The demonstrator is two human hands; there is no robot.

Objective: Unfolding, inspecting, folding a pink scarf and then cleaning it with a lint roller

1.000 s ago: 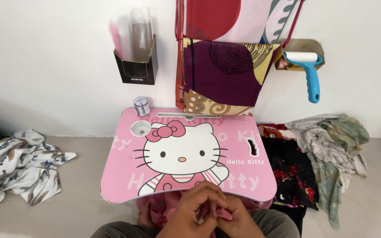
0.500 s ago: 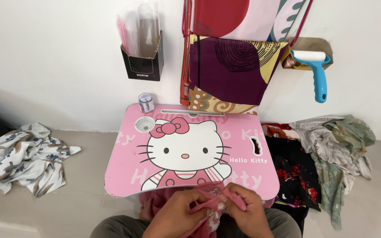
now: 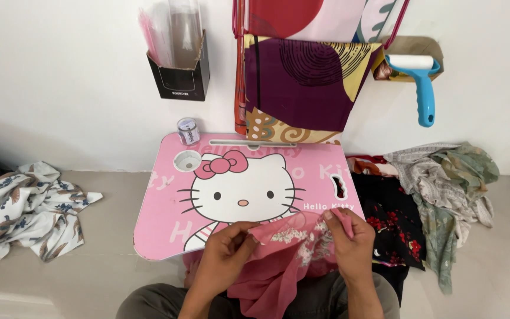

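Far left on the floor, a white leaf-print cloth lies crumpled, well clear of the action. Moving in, a black wall box holds clear plastic sleeves upright against the wall; what exactly they are is hard to make out. Just below it, a small jar sits on the far left corner of the pink worktop, next to its cup recess.

Now the near edge: the left hand, fingers pinched together on a fold of the pink cloth, and the right hand, fingers clamped on its other end. The 2 hands hold it stretched over the worktop's near edge, it seems, to bring the pale floral patch into view. The rest of the cloth drops into the lap and out of frame.

Above, patterned fabrics hang on the wall, tops cut off. Right again, a blue-handled lint roller hangs from a cardboard holder, and a cloth heap rests on the floor.
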